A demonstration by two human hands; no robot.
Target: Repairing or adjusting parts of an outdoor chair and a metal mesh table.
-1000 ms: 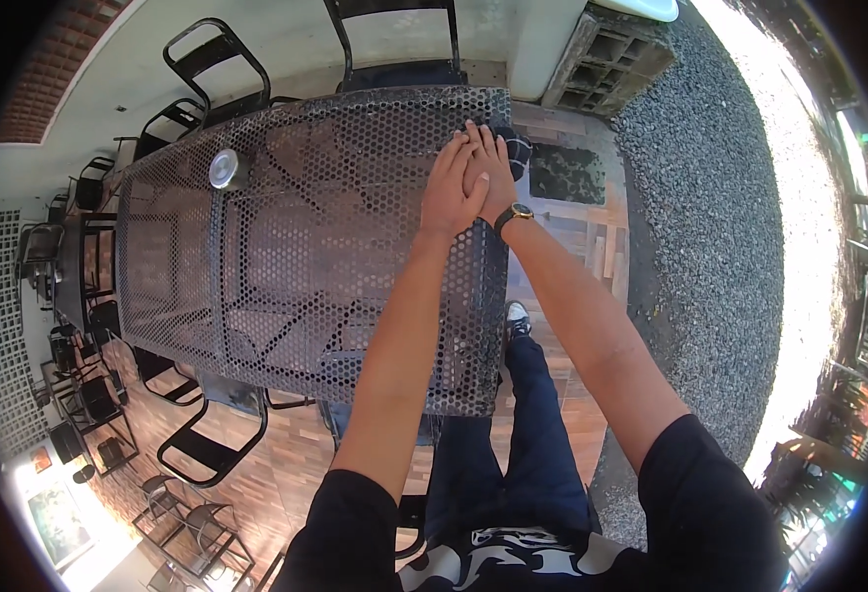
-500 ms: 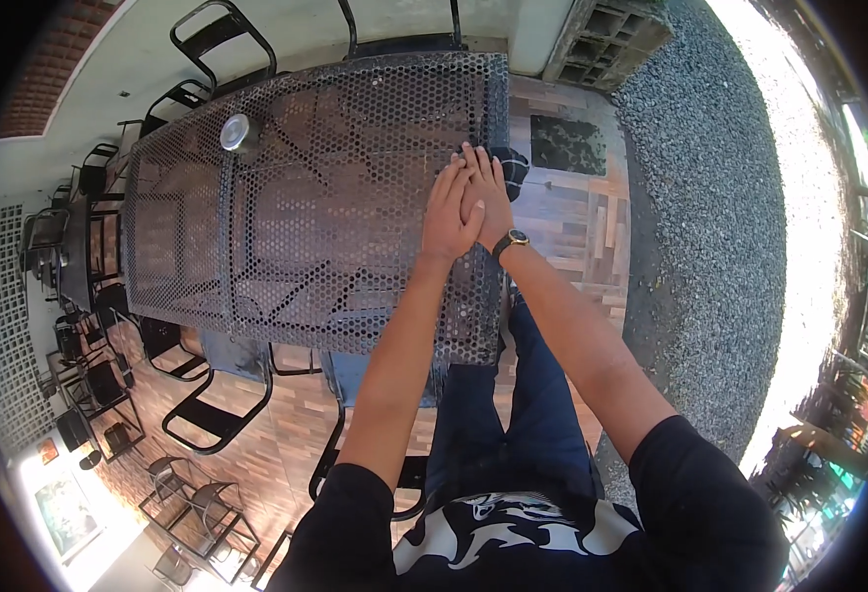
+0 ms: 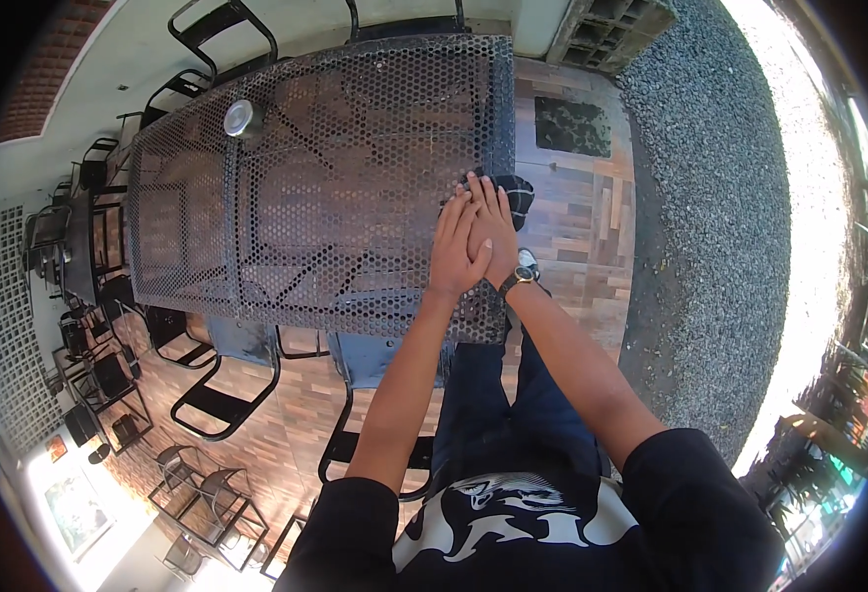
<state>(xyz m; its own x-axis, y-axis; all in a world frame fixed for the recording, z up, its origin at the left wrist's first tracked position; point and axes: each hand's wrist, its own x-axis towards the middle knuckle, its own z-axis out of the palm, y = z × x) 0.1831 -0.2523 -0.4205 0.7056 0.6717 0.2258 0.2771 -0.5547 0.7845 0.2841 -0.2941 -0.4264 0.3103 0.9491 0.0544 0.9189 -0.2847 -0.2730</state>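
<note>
A dark checked cloth (image 3: 516,197) lies at the right end of a perforated metal table (image 3: 365,187), partly hanging past its edge. Flat on top of it rests my right hand (image 3: 498,237), a watch (image 3: 520,278) at its wrist, fingers stretched out. My left hand (image 3: 453,247) overlaps the right one, its fingers also straight and its thumb across the back of the right hand. Both palms face down, and much of the cloth is hidden beneath them.
A round metal-topped container (image 3: 240,118) stands on the table's far left part. Black-framed chairs (image 3: 225,400) line both long sides of the table. Gravel (image 3: 720,247) runs beyond the tiled floor (image 3: 592,266) on the right. A concrete block structure (image 3: 606,35) stands at the back.
Both hands have slid toward me along the table's right end, and the cloth has come along beneath them. A shoe now shows beside the watch.
</note>
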